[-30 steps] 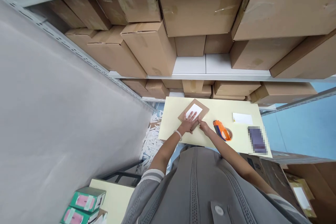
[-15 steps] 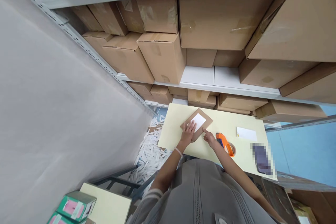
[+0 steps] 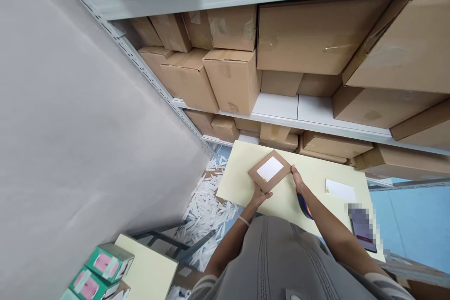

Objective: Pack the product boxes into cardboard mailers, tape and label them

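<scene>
Flat box (image 3: 270,168) over the table (image 3: 235,176): our left grip (image 3: 260,197), partly hidden, closes on its near edge; our right grip (image 3: 297,179) touches a corner, closure unclear. Our forearm (image 3: 328,226) hides most of the tape dispenser (image 3: 303,204).

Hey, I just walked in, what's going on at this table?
A person is handling a flat brown package with a white label facing up. The left hand is at its near corner, the right hand at its right corner; whether it is lifted off the table is hard to tell. An orange and blue tool is partly hidden by the right forearm.
</scene>
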The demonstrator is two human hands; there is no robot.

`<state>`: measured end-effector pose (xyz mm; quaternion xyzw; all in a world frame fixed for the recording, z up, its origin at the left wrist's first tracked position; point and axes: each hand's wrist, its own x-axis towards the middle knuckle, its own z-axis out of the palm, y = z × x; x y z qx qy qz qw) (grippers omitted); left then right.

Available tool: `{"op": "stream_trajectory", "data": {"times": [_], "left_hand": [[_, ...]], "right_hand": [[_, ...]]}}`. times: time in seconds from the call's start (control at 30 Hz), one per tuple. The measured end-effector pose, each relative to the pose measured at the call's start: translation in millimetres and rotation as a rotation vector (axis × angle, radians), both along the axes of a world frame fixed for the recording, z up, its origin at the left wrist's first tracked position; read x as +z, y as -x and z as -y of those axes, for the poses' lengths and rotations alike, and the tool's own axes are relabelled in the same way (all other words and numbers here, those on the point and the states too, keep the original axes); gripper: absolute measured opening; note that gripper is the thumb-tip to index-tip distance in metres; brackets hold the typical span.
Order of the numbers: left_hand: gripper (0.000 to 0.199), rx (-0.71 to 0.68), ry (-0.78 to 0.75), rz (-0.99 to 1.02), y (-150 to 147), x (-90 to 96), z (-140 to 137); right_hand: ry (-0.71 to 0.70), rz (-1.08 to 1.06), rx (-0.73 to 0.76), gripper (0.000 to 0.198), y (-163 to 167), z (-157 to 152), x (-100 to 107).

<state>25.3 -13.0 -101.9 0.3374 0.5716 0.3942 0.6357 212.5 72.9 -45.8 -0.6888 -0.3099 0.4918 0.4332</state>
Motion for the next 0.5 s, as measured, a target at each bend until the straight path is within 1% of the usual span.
{"op": "stream_trajectory", "data": {"times": [0.07, 0.1, 0.17, 0.2, 0.23, 0.3, 0.37, 0.43, 0.5], "left_hand": [[0.129, 0.03, -0.011, -0.019, 9, 9.9, 1], [0.117, 0.031, -0.004, -0.04, 16, 16.0, 0], [0.085, 0.007, -0.001, -0.091, 31, 30.6, -4], [0.071, 0.004, -0.024, -0.125, 39, 38.6, -8], [0.062, 0.013, -0.07, -0.171, 46, 46.7, -14], [0.056, 0.054, -0.152, -0.31, 57, 61.2, -28], [0.054, 0.066, -0.172, -0.471, 65, 71.0, -44], [0.049, 0.024, -0.166, -0.548, 70, 73.6, -58], [0.043, -0.02, -0.159, -0.556, 71, 68.9, -64]], "right_hand": [[0.008, 0.046, 0.026, 0.062, -1, 0, -2], [0.009, 0.069, 0.031, 0.062, -3, 0, -3], [-0.017, 0.128, 0.047, 0.061, -9, 0, -1], [-0.04, 0.17, 0.06, 0.061, -12, 0, 1], [-0.065, 0.221, 0.08, 0.062, -14, -1, 3], [-0.11, 0.328, 0.141, 0.063, -17, -1, 7], [-0.113, 0.415, 0.224, 0.063, -16, 1, 7], [-0.059, 0.509, 0.313, 0.058, -10, 6, 4], [0.02, 0.596, 0.364, 0.052, -2, 14, -2]]}}
